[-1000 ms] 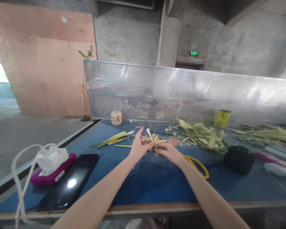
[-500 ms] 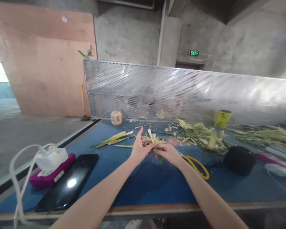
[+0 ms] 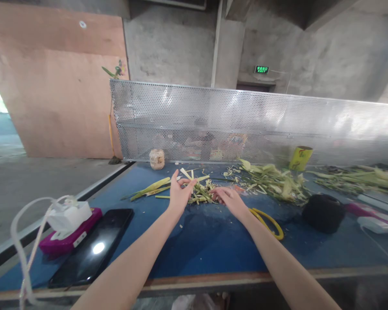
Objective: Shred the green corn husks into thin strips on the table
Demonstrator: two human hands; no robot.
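Pale green strips of plant leaf, which look like corn husk (image 3: 186, 173), stick up from my left hand (image 3: 180, 194). Its thumb and fingers pinch them, with the index finger raised. Just to the right is a small heap of short chopped husk bits (image 3: 203, 193) on the blue tabletop. My right hand (image 3: 229, 199) rests at the heap's right edge, fingers bent and held together. Whatever its fingertips may hold is too small to make out. By the right wrist lie yellow-handled scissors (image 3: 271, 221), their blades hidden by the hand.
Long husk leaves (image 3: 153, 187) lie left, a larger husk pile (image 3: 274, 183) right. Around them are a twine roll (image 3: 157, 159), a yellow can (image 3: 300, 158), a black spool (image 3: 323, 213), a phone (image 3: 92, 245) and a purple power strip (image 3: 71, 232). A perforated metal screen (image 3: 181, 103) stands behind.
My hands were together over the heap and have parted. The left moved left with the strips; the right dropped to the heap's right edge. The chopped bits now show between them.
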